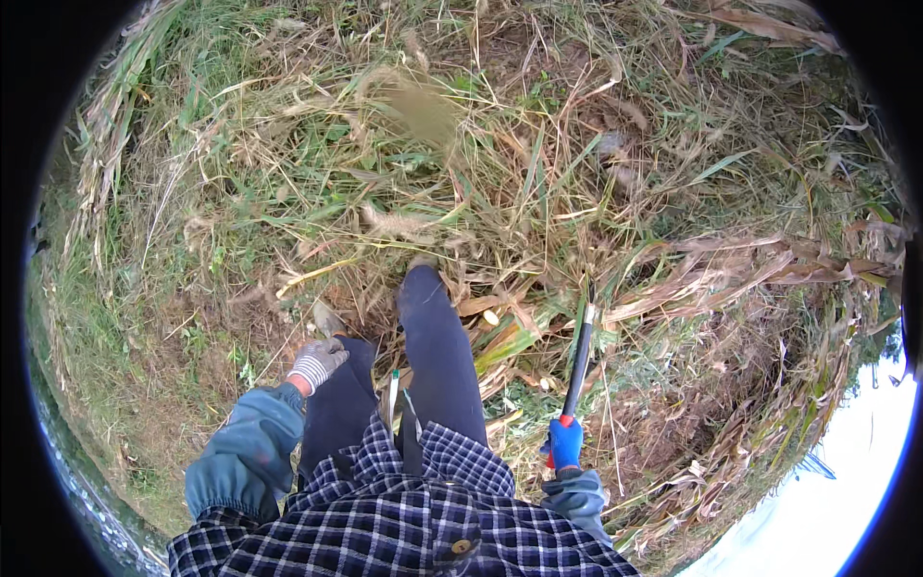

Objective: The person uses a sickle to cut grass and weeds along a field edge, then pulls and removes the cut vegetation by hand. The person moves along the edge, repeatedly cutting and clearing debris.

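My right hand [566,441], in a blue glove, grips the red handle of a long tool. The tool's black shaft [579,368] runs forward to a pale metal collar, and a thin dark part beyond it goes into the grass, so I cannot tell its full shape. A grey and white striped glove covers my left hand [323,363], which lies against my left trouser leg around the knee. Nothing shows in that hand, though its palm side is hidden. Near my right foot is the pale cut end of a stalk [491,317], among dry leaves.
Dry corn stalks and leaves [707,274] lie in a heap to the right. Tangled grass [404,173] with seed heads covers the ground ahead. Brown soil [663,433] shows at the right. My boot [328,319] stands on the left, amid weeds.
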The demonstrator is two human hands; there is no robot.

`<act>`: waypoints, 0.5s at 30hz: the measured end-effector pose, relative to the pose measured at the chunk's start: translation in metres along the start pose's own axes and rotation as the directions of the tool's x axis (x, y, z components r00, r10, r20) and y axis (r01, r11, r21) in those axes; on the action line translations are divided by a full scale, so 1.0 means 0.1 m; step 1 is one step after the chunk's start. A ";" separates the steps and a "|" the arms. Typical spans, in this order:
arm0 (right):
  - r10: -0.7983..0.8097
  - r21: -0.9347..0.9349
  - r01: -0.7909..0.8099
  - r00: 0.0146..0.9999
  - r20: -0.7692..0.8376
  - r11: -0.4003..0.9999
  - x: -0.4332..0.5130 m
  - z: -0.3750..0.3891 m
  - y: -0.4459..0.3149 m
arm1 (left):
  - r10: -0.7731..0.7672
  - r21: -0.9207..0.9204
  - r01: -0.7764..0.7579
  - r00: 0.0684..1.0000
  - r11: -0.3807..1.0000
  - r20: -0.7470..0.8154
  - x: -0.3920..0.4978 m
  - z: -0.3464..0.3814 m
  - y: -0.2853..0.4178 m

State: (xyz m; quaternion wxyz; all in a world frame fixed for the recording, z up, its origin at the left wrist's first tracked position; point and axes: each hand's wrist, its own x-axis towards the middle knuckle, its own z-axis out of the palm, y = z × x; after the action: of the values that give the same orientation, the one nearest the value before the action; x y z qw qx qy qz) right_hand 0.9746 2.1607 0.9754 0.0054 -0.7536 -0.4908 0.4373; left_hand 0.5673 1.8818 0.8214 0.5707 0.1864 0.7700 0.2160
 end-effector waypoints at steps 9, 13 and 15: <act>-0.592 0.110 0.588 0.806 0.008 0.801 1.15 1.17 -3.13 | 0.036 0.015 -0.035 0.996 0.999 -0.083 0.34 0.01 0.62; -0.720 0.261 0.673 0.668 0.186 0.692 2.14 1.84 -3.61 | 0.108 0.066 -0.105 0.993 0.992 -0.041 0.62 0.04 0.99; -0.531 0.323 0.446 0.808 0.255 0.835 2.14 1.96 -3.16 | 0.183 0.055 -0.180 0.981 0.982 -0.056 0.73 0.01 1.16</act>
State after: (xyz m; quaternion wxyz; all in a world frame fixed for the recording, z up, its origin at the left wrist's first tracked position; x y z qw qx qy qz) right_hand 0.6412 2.4017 0.8527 0.1292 -0.5084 -0.6043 0.5997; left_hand 0.5525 2.0183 0.8265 0.5200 0.2633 0.7720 0.2536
